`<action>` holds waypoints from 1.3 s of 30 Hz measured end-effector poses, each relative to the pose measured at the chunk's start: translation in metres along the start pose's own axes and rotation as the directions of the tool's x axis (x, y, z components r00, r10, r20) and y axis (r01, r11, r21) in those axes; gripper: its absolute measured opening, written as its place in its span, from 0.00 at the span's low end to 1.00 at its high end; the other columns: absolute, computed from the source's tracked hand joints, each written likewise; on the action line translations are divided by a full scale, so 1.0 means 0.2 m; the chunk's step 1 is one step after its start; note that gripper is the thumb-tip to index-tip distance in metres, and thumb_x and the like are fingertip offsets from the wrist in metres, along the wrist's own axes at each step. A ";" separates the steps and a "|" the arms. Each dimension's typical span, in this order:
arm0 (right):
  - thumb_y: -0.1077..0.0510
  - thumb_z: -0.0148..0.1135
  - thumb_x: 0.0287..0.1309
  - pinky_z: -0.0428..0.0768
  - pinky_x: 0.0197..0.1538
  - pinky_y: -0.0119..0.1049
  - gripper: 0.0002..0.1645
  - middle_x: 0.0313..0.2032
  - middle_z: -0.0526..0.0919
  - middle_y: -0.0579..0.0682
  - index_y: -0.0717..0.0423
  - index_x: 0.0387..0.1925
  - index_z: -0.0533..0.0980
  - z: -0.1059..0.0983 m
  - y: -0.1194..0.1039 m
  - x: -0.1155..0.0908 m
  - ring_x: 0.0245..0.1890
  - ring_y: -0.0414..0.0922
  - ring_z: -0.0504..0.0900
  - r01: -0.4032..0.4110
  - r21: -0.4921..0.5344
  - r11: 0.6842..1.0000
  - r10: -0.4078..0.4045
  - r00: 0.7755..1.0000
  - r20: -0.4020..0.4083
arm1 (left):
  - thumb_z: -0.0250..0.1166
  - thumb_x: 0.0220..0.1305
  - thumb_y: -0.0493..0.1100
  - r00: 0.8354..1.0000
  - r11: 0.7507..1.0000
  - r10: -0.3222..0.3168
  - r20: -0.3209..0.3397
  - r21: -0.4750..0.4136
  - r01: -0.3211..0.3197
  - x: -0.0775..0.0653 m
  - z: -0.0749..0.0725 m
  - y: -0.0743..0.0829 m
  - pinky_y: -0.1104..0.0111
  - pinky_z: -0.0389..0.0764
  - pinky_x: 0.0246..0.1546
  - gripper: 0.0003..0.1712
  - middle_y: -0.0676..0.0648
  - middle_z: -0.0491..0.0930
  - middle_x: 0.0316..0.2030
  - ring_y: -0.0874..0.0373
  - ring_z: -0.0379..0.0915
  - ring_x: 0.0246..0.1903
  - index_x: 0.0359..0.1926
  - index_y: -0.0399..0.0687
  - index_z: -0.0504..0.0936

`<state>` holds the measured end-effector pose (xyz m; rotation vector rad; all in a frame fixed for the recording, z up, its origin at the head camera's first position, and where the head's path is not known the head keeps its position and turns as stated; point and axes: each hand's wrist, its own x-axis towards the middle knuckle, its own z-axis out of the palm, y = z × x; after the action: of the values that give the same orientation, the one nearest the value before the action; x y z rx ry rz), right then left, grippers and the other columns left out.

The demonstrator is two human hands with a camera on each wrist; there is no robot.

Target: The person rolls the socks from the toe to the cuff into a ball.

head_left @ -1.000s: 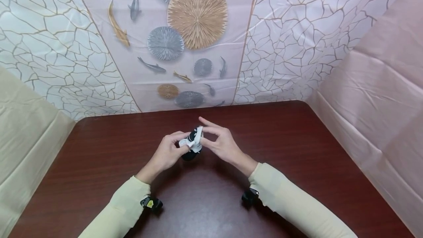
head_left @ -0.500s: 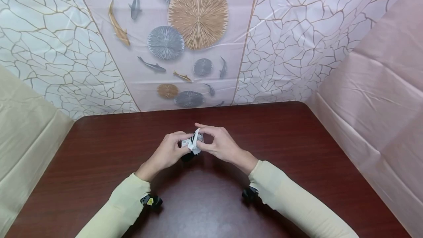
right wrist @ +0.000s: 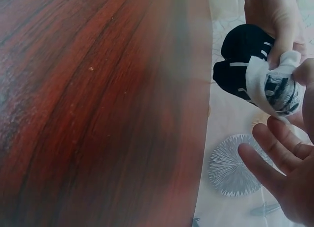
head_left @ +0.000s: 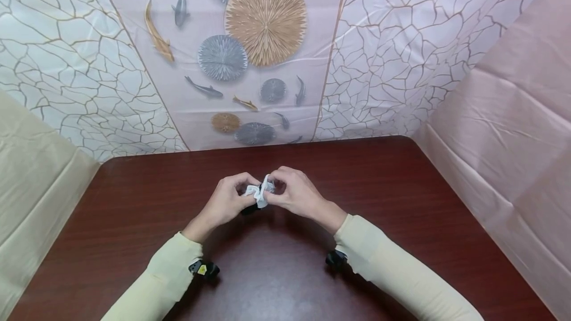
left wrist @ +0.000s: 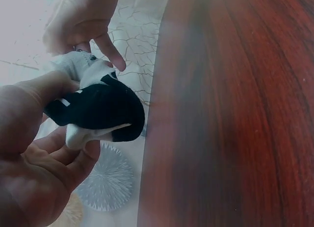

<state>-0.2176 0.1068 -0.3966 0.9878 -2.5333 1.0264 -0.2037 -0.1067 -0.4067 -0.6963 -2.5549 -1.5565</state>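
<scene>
A small bundle of black-and-white socks [head_left: 263, 198] is held above the table between both hands. My left hand [head_left: 224, 203] pinches the bundle's left side between thumb and fingers. My right hand [head_left: 300, 193] pinches a white cuff on the other side. In the right wrist view, two black rounded ends with white stripes [right wrist: 234, 78] stick out, and a white band [right wrist: 258, 84] wraps around them beside a patterned inside-out part [right wrist: 283, 93]. The left wrist view shows the black fabric [left wrist: 105, 109] bulging out past my left fingers.
A dark reddish-brown table [head_left: 285, 271] lies beneath the hands. Behind it hangs a patterned cloth backdrop [head_left: 267, 88], with plain cloth walls at both sides. Each sleeve carries a black wrist camera [head_left: 204, 268] near its cuff.
My right index finger, stretched out before, has curled in toward the socks. The white cuff has been drawn over more of the bundle, and less black shows from above.
</scene>
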 end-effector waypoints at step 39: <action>0.58 0.74 0.57 0.80 0.34 0.33 0.19 0.33 0.85 0.49 0.61 0.49 0.81 0.00 0.02 0.03 0.32 0.44 0.83 -0.272 0.373 0.887 0.247 0.962 0.115 | 0.70 0.60 0.30 0.990 0.989 -0.045 -0.131 -0.144 0.026 0.05 0.03 0.00 0.70 0.80 0.39 0.12 0.43 0.86 0.39 0.56 0.79 0.37 0.46 0.38 0.87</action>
<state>-0.2254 0.1060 -0.3951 0.7869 -2.6222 1.6483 -0.2113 -0.0986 -0.4071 -0.5410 -2.3918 -1.7470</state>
